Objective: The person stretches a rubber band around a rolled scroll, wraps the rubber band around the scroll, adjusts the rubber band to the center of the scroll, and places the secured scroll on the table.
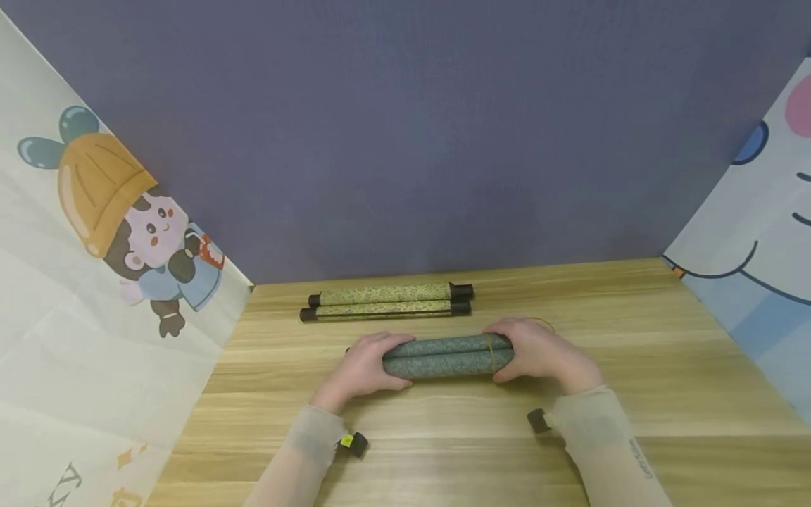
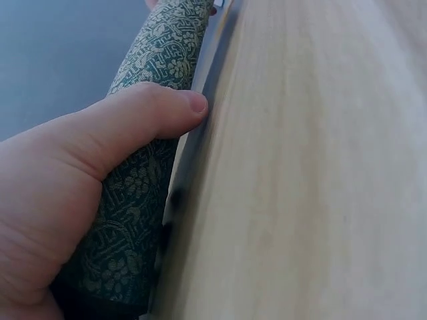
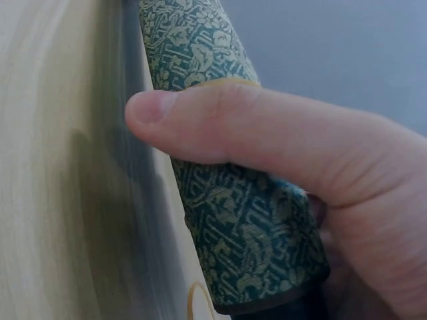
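Head view: both grips are engaged on one thing, a green brocade scroll whose two rolls lie side by side. The left hand is clasped round its left end and the right hand round its right end, so the scroll spans the gap between them and neither hand is nearer to it. Its long axis runs left to right, the right end very slightly farther out. Each hand reaches in from the near side and from its own flank, wrist outside the scroll's end, thumb on the near roll and fingers over the far one. The wrist views show the left thumb and the right thumb laid across the patterned cloth. Whether the scroll touches the worktop or is held just above it, I cannot tell.

A thin yellow cord crosses both rolls just left of the right grip, and a loop of it shows beyond that hand. Farther out, near the far edge, a yellow-green brocade scroll with dark end knobs lies almost parallel to the green one, set more to the left and apart from it. Past that stands a purple-grey panel.
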Available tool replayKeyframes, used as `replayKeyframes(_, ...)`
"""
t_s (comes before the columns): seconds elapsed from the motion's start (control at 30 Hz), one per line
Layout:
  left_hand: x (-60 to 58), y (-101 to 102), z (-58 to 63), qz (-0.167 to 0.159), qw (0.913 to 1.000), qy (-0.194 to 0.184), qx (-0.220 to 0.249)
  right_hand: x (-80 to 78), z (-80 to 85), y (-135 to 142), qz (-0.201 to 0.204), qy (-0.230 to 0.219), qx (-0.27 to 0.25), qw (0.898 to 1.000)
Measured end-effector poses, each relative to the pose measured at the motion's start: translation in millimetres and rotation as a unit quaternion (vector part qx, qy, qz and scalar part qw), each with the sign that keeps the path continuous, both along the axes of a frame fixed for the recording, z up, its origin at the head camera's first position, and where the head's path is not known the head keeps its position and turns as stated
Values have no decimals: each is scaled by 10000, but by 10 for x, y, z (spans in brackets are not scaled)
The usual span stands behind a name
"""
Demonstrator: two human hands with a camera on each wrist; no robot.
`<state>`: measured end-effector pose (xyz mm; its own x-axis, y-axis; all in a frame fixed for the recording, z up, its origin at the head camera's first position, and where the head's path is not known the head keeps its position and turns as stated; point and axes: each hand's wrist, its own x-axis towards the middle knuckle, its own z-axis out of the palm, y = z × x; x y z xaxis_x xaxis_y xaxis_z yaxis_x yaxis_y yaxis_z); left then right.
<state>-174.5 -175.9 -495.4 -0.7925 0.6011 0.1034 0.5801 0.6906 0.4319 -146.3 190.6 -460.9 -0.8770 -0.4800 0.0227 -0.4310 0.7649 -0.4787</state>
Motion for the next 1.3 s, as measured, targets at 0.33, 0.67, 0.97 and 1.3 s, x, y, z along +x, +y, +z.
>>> replayKeyframes(0.33, 3, -51, -69, 179, 9994, -39, 297, -18, -42, -37, -148, 1, -36, 9999)
replayKeyframes(0.67, -15, -54, -98, 271, 9988, 13, 399, -64, -72, -61, -10, 98, 30, 9999)
replayKeyframes(0.97, -7, -51, -74, 248, 9989, -46, 399, -73, -97, -59, -60, -18, -3, 10000)
replayKeyframes(1.3, -50, -4, -89, 157, 9991, 44, 388, -65, -94, -54, -10, 70, -61, 10000)
